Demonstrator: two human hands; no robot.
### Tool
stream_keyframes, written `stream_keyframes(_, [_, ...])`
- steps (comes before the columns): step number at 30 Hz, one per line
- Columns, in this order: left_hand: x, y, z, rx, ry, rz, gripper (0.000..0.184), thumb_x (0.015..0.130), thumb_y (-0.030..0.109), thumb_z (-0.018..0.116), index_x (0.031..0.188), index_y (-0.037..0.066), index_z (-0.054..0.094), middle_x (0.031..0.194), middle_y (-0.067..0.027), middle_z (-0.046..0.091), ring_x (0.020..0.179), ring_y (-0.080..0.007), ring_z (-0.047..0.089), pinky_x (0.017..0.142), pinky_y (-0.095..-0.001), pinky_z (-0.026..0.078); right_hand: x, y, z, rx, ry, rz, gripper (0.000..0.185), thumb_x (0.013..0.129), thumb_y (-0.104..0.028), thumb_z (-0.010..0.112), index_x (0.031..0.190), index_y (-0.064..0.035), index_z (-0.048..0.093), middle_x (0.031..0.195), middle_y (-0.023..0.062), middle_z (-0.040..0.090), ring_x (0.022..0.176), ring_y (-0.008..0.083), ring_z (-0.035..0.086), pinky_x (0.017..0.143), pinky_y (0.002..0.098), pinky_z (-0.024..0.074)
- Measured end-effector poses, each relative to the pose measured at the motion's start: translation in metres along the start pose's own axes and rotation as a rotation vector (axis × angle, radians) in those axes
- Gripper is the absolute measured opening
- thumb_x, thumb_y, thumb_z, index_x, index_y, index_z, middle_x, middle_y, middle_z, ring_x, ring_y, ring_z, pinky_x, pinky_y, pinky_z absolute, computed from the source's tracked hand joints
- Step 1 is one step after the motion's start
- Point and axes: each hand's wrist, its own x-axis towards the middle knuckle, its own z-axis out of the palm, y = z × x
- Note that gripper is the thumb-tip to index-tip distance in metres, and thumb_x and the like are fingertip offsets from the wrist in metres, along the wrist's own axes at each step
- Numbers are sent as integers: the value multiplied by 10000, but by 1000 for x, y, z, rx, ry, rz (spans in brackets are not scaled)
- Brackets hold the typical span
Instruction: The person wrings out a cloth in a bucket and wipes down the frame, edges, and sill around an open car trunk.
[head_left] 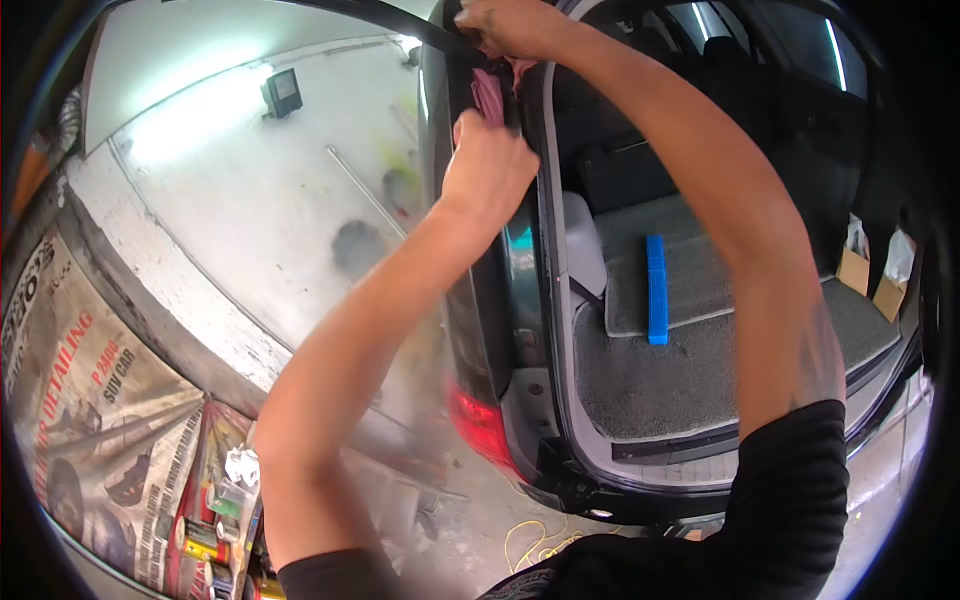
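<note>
My left hand (pixel 490 168) is closed on a pink cloth (pixel 487 95), at the upper rear pillar (pixel 548 130) of a dark car. Above it, my right hand (pixel 515 28) is bent over the top of the pillar, with its fingers curled. More pink cloth shows just under the right hand, and it looks gripped there, though its fingertips are partly hidden. Below the hands the car's side runs down to a red tail light (pixel 480 430). The rear opening stands open beside my right arm.
A blue strip-shaped object (pixel 656 290) lies on the grey cargo carpet (pixel 640 395). Small cardboard boxes (pixel 888 290) stand at the cargo area's right. A floodlight (pixel 282 93) hangs on the white wall. At lower left are a printed banner (pixel 100 400) and cans (pixel 205 540); a yellow cord (pixel 530 545) lies on the floor.
</note>
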Motion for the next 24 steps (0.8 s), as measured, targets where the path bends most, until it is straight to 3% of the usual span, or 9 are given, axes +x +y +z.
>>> stream_keyframes(3, [-12,7,-2,-32,73,-58,51,792,131,693,815,120,737,773,-39,714,773,-193,697,740,-371,444,2,1,-21,116,-220,10,170,742,-207,726,799,-54,680,758,191,659,797,436,676,731,508,549])
stream_keyframes(6, [-19,8,-9,-111,151,-131,98,824,147,682,879,96,744,812,-54,708,820,-215,686,734,-390,444,7,-15,-31,-56,-405,92,200,755,-245,731,792,-55,679,782,195,677,802,428,678,723,504,547])
stream_keyframes(10, [-59,21,-33,-416,335,-240,103,864,160,715,843,64,682,802,-90,663,789,-277,656,738,-416,478,-31,-56,-56,-60,-157,-30,239,816,-254,670,750,-25,693,765,244,691,758,423,702,695,511,563])
stream_keyframes(13, [-105,30,-58,-679,372,-273,151,893,178,724,847,52,654,794,-102,624,761,-315,632,711,-444,496,-38,-51,-93,-183,-321,146,254,840,-251,637,738,-24,684,775,251,695,749,434,701,695,528,566])
stream_keyframes(16, [-143,36,-74,-875,283,-262,129,885,158,729,881,55,651,806,-104,614,757,-318,627,677,-437,508,-25,-39,-103,-323,-196,201,304,859,-294,645,729,-22,688,762,259,689,734,434,695,692,528,566])
stream_keyframes(20, [-167,49,-76,-1043,359,-184,136,873,148,744,928,53,664,801,-97,601,708,-310,622,653,-416,511,-17,-35,-71,-579,-588,295,192,838,-176,652,977,-52,698,1019,123,718,929,348,697,737,434,555])
stream_keyframes(21, [-170,51,-78,-1074,369,-161,143,868,146,749,933,50,666,800,-94,601,702,-306,619,651,-413,509,-28,-59,-52,-388,-335,221,211,859,-201,627,976,-31,675,1094,156,685,1034,350,673,847,458,550])
stream_keyframes(23, [-173,57,-82,-1144,403,-104,158,858,143,759,942,43,669,799,-88,601,688,-299,613,645,-407,505,-57,-78,-26,-394,-44,22,223,854,-187,638,940,12,694,1014,208,676,1045,362,675,901,475,542])
stream_keyframes(24, [-179,61,-85,-1164,413,-115,163,855,140,762,946,40,672,803,-88,604,686,-298,611,641,-405,503,-61,-83,-35,-317,-118,6,219,859,-185,635,951,4,694,1010,204,675,1037,365,673,905,472,543])
